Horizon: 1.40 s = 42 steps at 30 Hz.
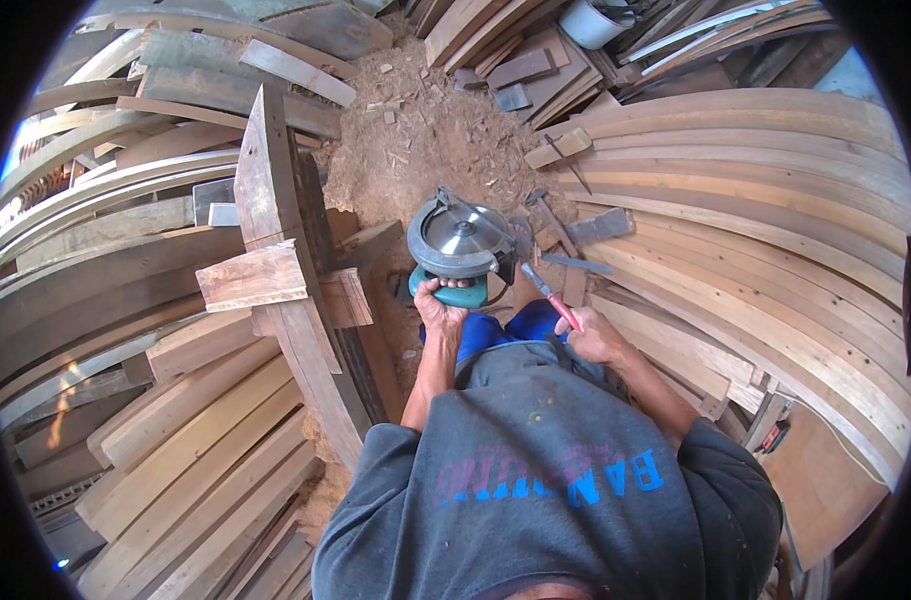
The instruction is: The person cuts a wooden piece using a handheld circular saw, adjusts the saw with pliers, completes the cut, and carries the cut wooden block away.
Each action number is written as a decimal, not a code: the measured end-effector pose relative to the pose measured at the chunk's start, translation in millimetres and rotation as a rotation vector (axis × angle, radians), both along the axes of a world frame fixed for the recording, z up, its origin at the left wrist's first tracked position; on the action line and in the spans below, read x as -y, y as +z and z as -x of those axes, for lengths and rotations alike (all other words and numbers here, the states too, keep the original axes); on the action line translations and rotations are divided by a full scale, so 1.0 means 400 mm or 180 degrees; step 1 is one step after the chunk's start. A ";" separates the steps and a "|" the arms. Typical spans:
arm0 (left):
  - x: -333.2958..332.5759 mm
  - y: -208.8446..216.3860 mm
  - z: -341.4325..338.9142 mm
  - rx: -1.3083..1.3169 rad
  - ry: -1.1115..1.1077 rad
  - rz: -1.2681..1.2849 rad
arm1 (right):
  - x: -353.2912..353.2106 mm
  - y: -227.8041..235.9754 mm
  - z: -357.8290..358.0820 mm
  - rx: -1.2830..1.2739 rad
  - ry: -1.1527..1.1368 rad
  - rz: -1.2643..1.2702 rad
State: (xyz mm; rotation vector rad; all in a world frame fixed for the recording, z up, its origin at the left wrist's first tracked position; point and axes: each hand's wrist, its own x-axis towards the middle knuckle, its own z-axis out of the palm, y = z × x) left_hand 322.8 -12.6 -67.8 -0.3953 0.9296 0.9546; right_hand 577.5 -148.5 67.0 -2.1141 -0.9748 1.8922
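Observation:
My left hand (pixel 442 308) is closed round the green handle of a circular saw (pixel 447 291). The saw is raised over my lap and turned so that its round silver blade (pixel 462 232) and dark guard face up. To its right, my right hand (pixel 592 337) grips the red handle of a slim hand tool (pixel 541 284). The tool's grey metal end points toward the saw, apart from it; its exact kind is unclear. Beside the saw at left stands a wooden beam (pixel 315 372) with a short board (pixel 251 277) lying across it.
Stacked planks (pixel 775 205) fill the right side, and more timber (pixel 190 400) lies at left. A hammer (pixel 553 218) and a wood block (pixel 560 148) rest near the right stack. Sawdust (pixel 400 130) covers the ground ahead. A white bucket (pixel 590 24) stands at the far right.

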 end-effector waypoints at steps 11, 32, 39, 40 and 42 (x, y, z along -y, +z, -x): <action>0.005 0.004 0.001 -0.0258 -0.0243 0.0198 | -0.055 -0.043 0.018 -0.0654 0.0270 -0.0402; -0.039 -0.031 0.003 -0.0390 -0.0344 0.0322 | -0.109 -0.004 0.024 -0.1847 -0.1346 0.0938; -0.033 -0.039 0.011 -0.0453 -0.0465 0.0436 | -0.077 -0.050 0.023 -0.2374 -0.1631 0.1234; -0.033 -0.036 0.010 -0.0454 -0.0459 0.0439 | -0.064 -0.047 0.022 -0.3201 -0.2336 0.1431; -0.034 -0.029 0.007 -0.0265 -0.0320 0.0374 | -0.025 -0.076 0.034 -0.3802 -0.2587 0.1360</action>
